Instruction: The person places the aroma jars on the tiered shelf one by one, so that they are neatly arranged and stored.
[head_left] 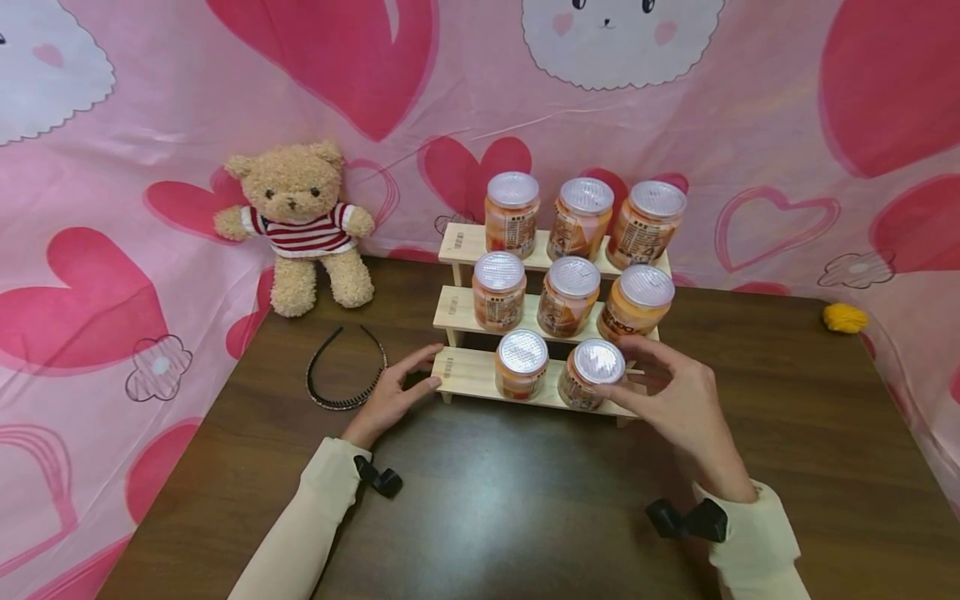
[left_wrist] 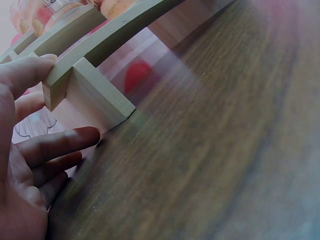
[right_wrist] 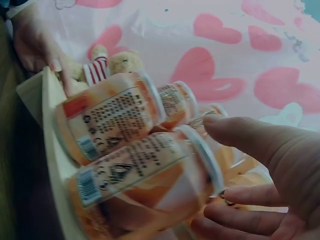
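A three-tier wooden stand (head_left: 468, 371) carries several jars with orange, printed labels and pale lids. My left hand (head_left: 397, 390) pinches the left end of its lowest board, thumb at the front and a finger behind; the left wrist view shows the fingertips at the board's corner (left_wrist: 59, 75). On that board stand two upright jars, a left one (head_left: 519, 379) and a right one (head_left: 581, 387). My right hand (head_left: 686, 400) is spread around the right jar's lid side, thumb in front and fingers behind. In the right wrist view, a gap shows between the thumb (right_wrist: 245, 135) and the lid (right_wrist: 202, 160).
The middle tier holds three jars (head_left: 498, 304), and the top tier three more jars (head_left: 512, 229). A teddy bear (head_left: 307, 242) in a striped shirt leans on the heart-patterned backdrop (head_left: 472, 108). A dark headband (head_left: 311, 387) lies left, and a yellow bundle (head_left: 845, 317) far right.
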